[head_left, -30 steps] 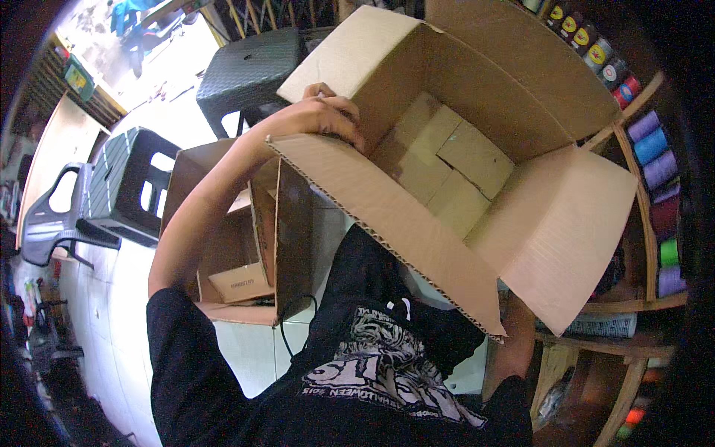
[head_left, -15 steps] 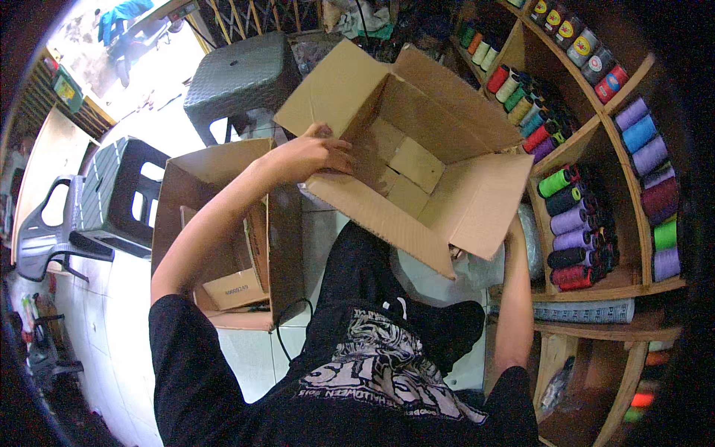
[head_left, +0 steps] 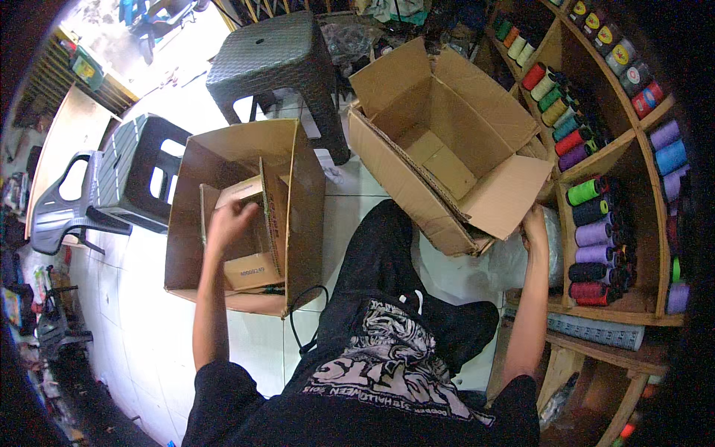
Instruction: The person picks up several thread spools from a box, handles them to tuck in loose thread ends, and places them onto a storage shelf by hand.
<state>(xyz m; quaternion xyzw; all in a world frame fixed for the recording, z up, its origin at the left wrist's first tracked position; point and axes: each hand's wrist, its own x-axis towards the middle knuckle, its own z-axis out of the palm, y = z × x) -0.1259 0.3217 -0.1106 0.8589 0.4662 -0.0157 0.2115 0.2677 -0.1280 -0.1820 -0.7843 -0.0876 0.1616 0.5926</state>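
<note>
My left hand (head_left: 232,222) is inside the left cardboard box (head_left: 302,261), over a smaller carton (head_left: 252,272) that stands in it. Its fingers are curled together, and whatever they hold, if anything, is hidden. On the right, my right hand (head_left: 533,226) grips the near right corner of another cardboard box (head_left: 398,179), beside its folded-out flap (head_left: 510,197). This box is tilted, its flaps spread, and its inside shows only bare cardboard. Part of my right hand's fingers is hidden behind the flap.
A wooden shelf (head_left: 607,164) with several thread spools (head_left: 593,235) stands close on my right. A dark plastic stool (head_left: 268,56) is beyond the boxes; another stool (head_left: 138,175) and a chair (head_left: 63,205) stand at left. Clear plastic wrapping (head_left: 514,261) lies near the shelf.
My left hand has let go of the right box and moved left and down into the left box. The right box has shifted and tipped lower; my right hand stays at its corner.
</note>
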